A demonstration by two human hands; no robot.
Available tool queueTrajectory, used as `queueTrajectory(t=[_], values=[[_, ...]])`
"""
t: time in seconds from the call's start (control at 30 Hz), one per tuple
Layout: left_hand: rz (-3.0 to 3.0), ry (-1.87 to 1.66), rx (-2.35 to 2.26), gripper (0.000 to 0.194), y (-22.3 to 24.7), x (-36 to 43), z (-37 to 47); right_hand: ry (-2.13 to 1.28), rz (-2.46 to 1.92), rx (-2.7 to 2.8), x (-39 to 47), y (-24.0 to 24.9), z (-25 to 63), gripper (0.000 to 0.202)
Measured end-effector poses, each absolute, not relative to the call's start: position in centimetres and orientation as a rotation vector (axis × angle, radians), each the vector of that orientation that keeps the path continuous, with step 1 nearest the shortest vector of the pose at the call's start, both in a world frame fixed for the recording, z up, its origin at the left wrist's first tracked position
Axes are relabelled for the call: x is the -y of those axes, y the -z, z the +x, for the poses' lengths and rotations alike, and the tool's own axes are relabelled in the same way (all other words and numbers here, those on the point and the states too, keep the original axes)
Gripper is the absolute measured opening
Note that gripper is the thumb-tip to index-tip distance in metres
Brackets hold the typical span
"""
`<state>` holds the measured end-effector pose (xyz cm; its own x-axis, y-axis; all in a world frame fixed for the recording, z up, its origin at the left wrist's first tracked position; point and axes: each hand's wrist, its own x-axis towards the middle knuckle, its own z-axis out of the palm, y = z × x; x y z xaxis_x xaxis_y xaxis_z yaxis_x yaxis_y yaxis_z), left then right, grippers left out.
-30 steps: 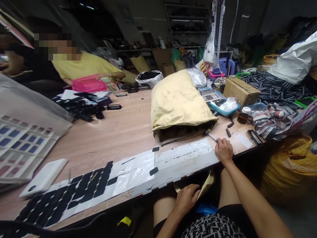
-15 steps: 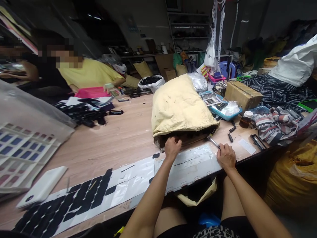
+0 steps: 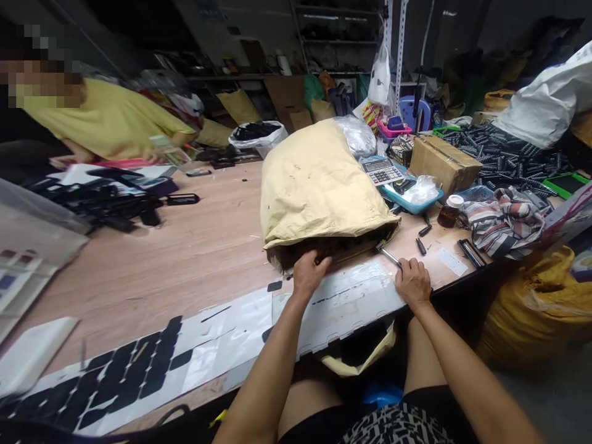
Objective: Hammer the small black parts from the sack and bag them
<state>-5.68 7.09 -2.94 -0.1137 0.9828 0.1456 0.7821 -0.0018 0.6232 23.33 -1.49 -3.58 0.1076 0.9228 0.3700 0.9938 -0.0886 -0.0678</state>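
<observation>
A large pale yellow sack (image 3: 319,185) lies on the wooden table, its open mouth facing me and dark inside. At that mouth is my left hand (image 3: 309,271), fingers curled in; whatever they hold, if anything, is hidden. My right hand (image 3: 414,280) rests at the table's front edge, closed round the handle of a metal tool (image 3: 390,254) whose head points at the sack's right corner. Under both forearms and along the edge runs a white sheet (image 3: 346,308). Black rounded pieces (image 3: 160,357) lie in rows at its left part.
Beyond the sack are a calculator (image 3: 382,171), a blue tray (image 3: 419,200), a cardboard box (image 3: 444,161) and a brown jar (image 3: 450,211). Black coiled parts (image 3: 509,160) are heaped at the right. A person in yellow (image 3: 115,120) sits at the left, behind black parts (image 3: 106,197).
The view has turned, so the table and sack appear further left. My left hand stays at the sack's mouth, and my right hand still grips the tool.
</observation>
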Motion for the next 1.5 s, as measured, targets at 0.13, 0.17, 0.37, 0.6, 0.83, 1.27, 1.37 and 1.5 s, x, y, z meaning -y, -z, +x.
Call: queueTrajectory(t=[0.13,0.17,0.37,0.6,0.83,1.27,1.37,1.5], values=[[1.995,-0.881,-1.504,0.019,4.1,-0.7,-4.5,0.326,-2.096,1.893,1.5,3.4,23.3,0.026],[2.009,-0.871,-1.484,0.018,4.5,0.6,-4.1,0.328,-2.096,1.893,1.5,3.4,23.3,0.026],[2.068,-0.818,-1.647,0.018,5.9,3.0,-1.9,0.344,-2.072,1.888,1.4,3.6,23.4,0.027],[2.026,-0.857,-1.600,0.019,6.1,2.6,-2.1,0.327,-2.097,1.887,1.2,3.6,23.6,0.029],[1.921,-0.890,-1.566,0.016,5.7,2.4,-2.1,0.060,-1.974,1.824,2.6,2.0,23.9,0.034],[1.788,-0.914,-1.598,0.014,5.5,2.0,-1.8,-0.481,-1.603,1.788,11.6,-0.6,20.9,0.033],[1.791,-0.914,-1.597,0.016,5.6,2.0,-1.8,-0.484,-1.590,1.800,11.7,0.3,20.6,0.033],[1.802,-0.904,-1.609,0.016,5.5,2.0,-1.8,-0.475,-1.603,1.805,11.7,1.1,20.4,0.033]])
